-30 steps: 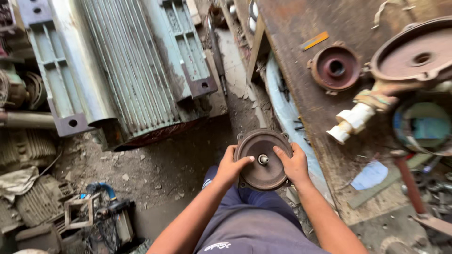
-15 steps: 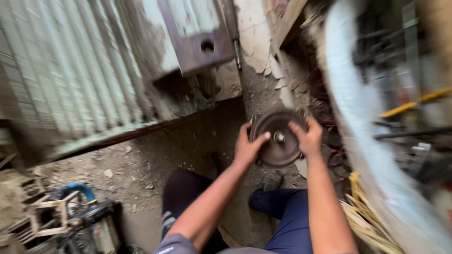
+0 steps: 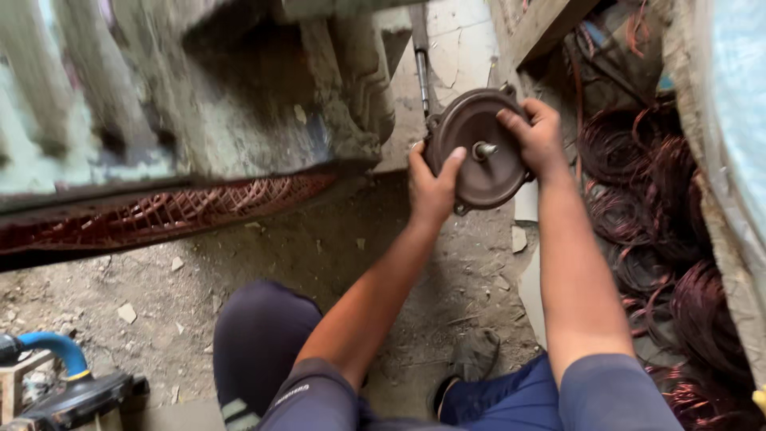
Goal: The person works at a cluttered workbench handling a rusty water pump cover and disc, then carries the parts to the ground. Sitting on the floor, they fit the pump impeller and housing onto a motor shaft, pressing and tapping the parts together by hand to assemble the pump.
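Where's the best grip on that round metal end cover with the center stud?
Likely the rim, from opposite sides. The round end cover is a flat disc facing up toward the camera, its stud sticking out mid-face. The left hand and right hand already clamp its edges that way.

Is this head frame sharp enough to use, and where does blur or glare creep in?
Head view: round metal cover and both hands, left hand and right hand, fairly sharp in soft daylight; big motor housing smeared by motion blur; pale sheet at right washed out; copper windings in shade.
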